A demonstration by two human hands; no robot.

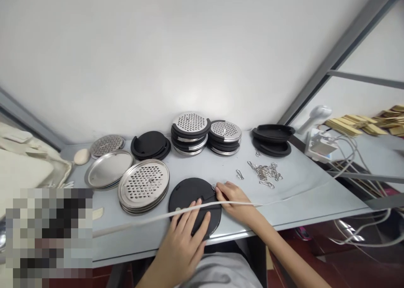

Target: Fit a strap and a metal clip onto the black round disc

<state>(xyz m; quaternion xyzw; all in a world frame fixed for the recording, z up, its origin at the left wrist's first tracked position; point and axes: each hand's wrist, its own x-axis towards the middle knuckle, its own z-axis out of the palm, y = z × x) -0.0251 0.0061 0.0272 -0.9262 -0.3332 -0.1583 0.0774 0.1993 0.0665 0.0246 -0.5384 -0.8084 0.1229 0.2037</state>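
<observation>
A round black plastic disc (pixel 192 191) lies on the table close to my body. My left hand (pixel 186 237) rests on its near part, fingers spread and stretched out. At the disc's right edge, my right hand (pixel 232 197) pinches a small metal spring hook (pixel 213 187); its fingertips partly hide the hook. More hooks of this kind lie in a loose pile (pixel 267 172) to the right, with a single hook (pixel 240 174) apart from them. Left of the disc is a stack of round metal grater plates (pixel 145 183).
Along the wall stand black discs (pixel 150 145), two stacks topped with graters (pixel 191 124) (pixel 224 130), and black trays (pixel 273 132). Plain metal plates (pixel 110 168) lie left. A white cable (pixel 274 202) crosses in front of my hands. A white bag (pixel 28 157) sits far left.
</observation>
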